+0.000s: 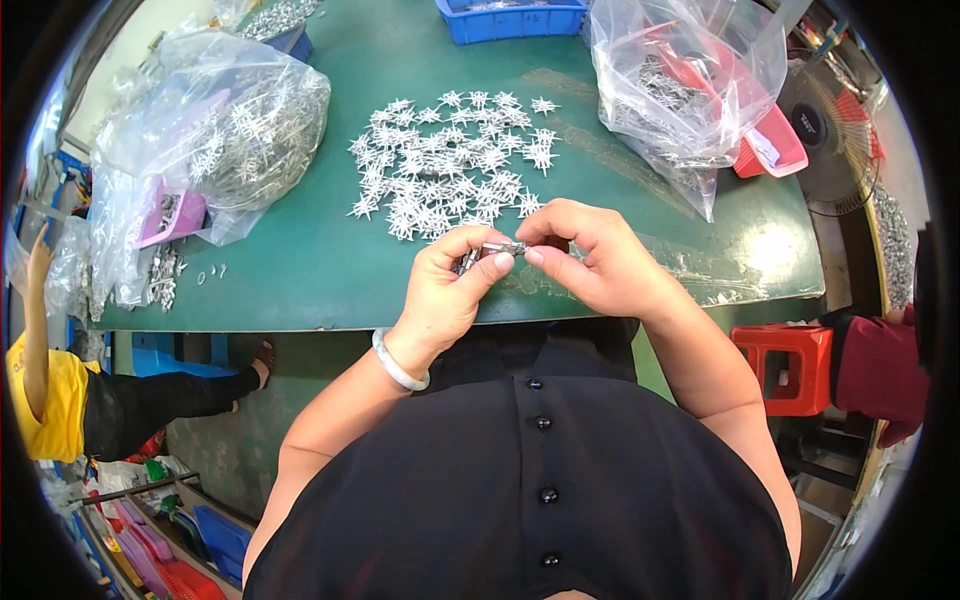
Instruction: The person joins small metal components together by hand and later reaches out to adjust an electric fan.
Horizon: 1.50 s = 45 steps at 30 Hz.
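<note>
My left hand (446,285), with a pale bangle (398,362) on its wrist, pinches a small silver metal piece (505,248) between thumb and forefinger. More metal bits show in the curl of its fingers, too small to tell apart. Thumb and forefinger of my right hand (592,262) close on the other end of the same piece. Both hands meet over the table's near edge. Just beyond them lies a spread of spiky, star-shaped silver pieces (450,165) on the green table (290,265).
At left, a clear bag (265,130) of metal parts bulges beside a pink scoop (180,215). Another bag (690,90) sits in a red tray (775,145) at right, near a fan (825,130). A blue tray (510,22) stands behind. People are at both sides; a red stool (785,370) is right.
</note>
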{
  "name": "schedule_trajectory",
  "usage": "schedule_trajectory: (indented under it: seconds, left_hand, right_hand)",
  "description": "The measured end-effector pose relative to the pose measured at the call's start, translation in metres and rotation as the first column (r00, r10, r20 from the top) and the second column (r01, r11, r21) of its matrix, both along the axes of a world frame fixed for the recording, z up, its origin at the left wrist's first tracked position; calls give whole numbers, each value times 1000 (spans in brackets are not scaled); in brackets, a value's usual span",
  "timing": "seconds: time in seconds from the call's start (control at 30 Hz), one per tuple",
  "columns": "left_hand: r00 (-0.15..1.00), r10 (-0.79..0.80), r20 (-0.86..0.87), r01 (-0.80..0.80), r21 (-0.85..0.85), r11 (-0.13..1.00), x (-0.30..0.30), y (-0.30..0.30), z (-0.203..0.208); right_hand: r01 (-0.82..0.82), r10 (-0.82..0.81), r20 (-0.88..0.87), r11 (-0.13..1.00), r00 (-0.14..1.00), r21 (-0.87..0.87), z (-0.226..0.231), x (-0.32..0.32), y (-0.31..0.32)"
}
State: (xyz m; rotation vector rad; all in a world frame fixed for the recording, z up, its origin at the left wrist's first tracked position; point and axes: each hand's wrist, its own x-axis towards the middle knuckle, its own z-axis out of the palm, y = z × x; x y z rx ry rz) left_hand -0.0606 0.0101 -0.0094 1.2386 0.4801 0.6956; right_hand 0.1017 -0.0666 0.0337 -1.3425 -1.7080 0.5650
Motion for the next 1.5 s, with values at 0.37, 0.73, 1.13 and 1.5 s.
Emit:
schedule_trajectory:
  seconds: [0.37, 0.73, 1.13, 1.5]
  left_hand:
    - [988, -17, 155, 20, -19, 1000, -2, 0, -7]
    - [992, -61, 114, 61, -1, 998, -4, 0, -5]
    - [996, -79, 52, 90, -276, 957, -8, -1, 2]
    - [994, -107, 35, 112, -319, 941, -7, -2, 4]
  right_hand:
    - [20, -11, -91, 995, 996, 96, -5, -7, 1]
    - [53, -45, -75, 992, 996, 114, -3, -10, -2]
    - [-20, -252, -638, 922, 728, -387, -5, -3, 3]
    - [-88, -296, -728, 894, 618, -438, -9, -2, 5]
